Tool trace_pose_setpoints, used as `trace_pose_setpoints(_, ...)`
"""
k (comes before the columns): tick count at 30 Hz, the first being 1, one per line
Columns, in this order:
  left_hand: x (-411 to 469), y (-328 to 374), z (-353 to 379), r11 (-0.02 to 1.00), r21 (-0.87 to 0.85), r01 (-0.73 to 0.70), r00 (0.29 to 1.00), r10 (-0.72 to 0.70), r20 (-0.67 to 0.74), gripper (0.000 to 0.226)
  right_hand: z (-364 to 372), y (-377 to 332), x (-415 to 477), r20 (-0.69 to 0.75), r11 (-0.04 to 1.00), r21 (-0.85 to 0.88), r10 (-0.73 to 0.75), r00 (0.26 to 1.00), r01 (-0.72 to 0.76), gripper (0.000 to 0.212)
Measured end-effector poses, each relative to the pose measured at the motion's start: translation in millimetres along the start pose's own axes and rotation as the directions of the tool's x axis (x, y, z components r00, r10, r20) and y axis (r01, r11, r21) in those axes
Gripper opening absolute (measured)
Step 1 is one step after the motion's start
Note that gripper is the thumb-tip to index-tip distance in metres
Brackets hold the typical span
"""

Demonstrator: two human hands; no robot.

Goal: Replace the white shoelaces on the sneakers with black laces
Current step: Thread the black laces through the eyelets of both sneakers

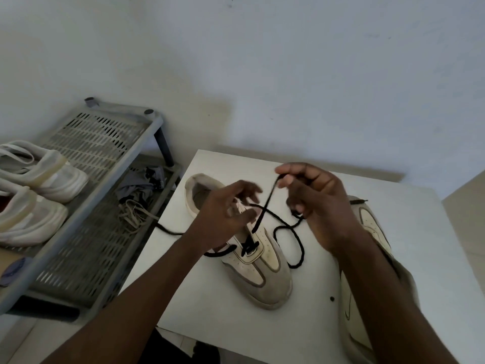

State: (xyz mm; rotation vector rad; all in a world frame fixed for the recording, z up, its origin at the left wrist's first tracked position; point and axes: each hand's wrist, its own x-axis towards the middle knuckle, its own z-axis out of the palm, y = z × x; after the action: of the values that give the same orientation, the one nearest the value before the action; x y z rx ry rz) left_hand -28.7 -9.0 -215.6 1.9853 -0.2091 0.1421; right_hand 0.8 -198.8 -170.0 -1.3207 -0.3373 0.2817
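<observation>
Left hand hovers over the sneaker at the tongue and upper eyelets, palm down, wrist coming in from the near-left. Its fingers are half curled and motion-blurred, so I can't tell whether it's pinching anything. Right hand is raised above the bench toward the far edge, with thumb and forefinger pinching the end of the black lace and the other fingers curled under. From that pinch one strand runs taut, down and left, to an eyelet on the right-hand row of the sneaker. A second strand passes by the lower fingers of the right hand, drops into a slack loop on the bench just right of the sneaker and ends up near the low eyelets. A third tail leaves the sneaker's left side and goes off over the left edge of the bench. The black lace is crossed only at the lowest eyelets; the upper ones are hidden by the left hand. The sneaker is off-white with grey-brown trim and looks scuffed. It sits mid-bench, heel toward the far-left corner and toe toward the near edge. Second sneaker lies along the right edge, mostly under the right forearm. White laces sit in a heap on the lower shelf of the rack left of the bench, with a pair of pale shoes on its top shelf.
</observation>
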Motion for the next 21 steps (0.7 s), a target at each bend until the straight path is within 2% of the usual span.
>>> trace_pose_setpoints(2,-1.9,8.2,6.7,0.992,-0.128,-0.011,0.997,0.021,0.08,0.04,12.9,-1.7,-3.7,0.115,0.993,-0.12,0.033,0.993,-0.019,0.017)
trace_pose_setpoints(5,-0.2,10.0,8.1,0.976,-0.203,0.083,0.996,-0.077,0.037,0.02,17.6,1.0,-4.4,0.167,0.967,-0.255,0.041,0.985,0.003,0.02)
trace_pose_setpoints(7,2.7,7.0,1.5,0.947,-0.299,0.115,0.988,-0.142,-0.068,0.031,4.5,-0.9,-2.0,0.087,0.967,-0.255,0.021,0.996,0.002,0.02)
trace_pose_setpoints(9,5.5,2.9,-11.1,0.888,-0.443,0.123,0.951,-0.234,-0.205,0.036,-17.0,-2.3,1.2,-0.041,0.98,-0.197,0.0,0.999,-0.008,0.017)
trace_pose_setpoints(11,7.8,-3.0,-21.2,0.836,-0.533,0.131,0.878,-0.348,-0.329,0.034,-35.0,-1.2,3.3,-0.167,0.997,-0.083,-0.023,0.986,0.009,0.017)
trace_pose_setpoints(15,13.3,-13.8,-30.4,0.761,-0.615,0.208,0.648,-0.578,-0.496,0.026,-47.6,3.7,7.3,-0.435,0.974,0.206,0.002,0.9,0.097,0.014)
trace_pose_setpoints(17,15.0,-22.9,-30.7,0.769,-0.551,0.324,0.588,-0.62,-0.519,0.02,-40.7,4.8,8.1,-0.447,0.951,0.283,0.015,0.894,0.126,0.013)
trace_pose_setpoints(18,14.7,-28.0,-29.7,0.794,-0.458,0.4,0.596,-0.605,-0.527,0.023,-34.0,5.6,8.1,-0.415,0.945,0.302,0.014,0.91,0.123,0.015)
trace_pose_setpoints(19,13.6,-30.4,-27.3,0.83,-0.309,0.464,0.634,-0.555,-0.539,0.032,-25.5,5.5,7.5,-0.357,0.948,0.299,0.007,0.934,0.106,0.017)
trace_pose_setpoints(20,10.9,-28.4,-24.6,0.878,-0.121,0.462,0.699,-0.445,-0.559,0.044,-16.0,6.5,6.5,-0.281,0.963,0.259,0.001,0.96,0.074,0.022)
trace_pose_setpoints(21,8.4,-24.3,-22.0,0.927,0.067,0.37,0.774,-0.268,-0.574,0.056,-6.1,7.3,5.3,-0.194,0.984,0.173,0.006,0.981,0.029,0.025)
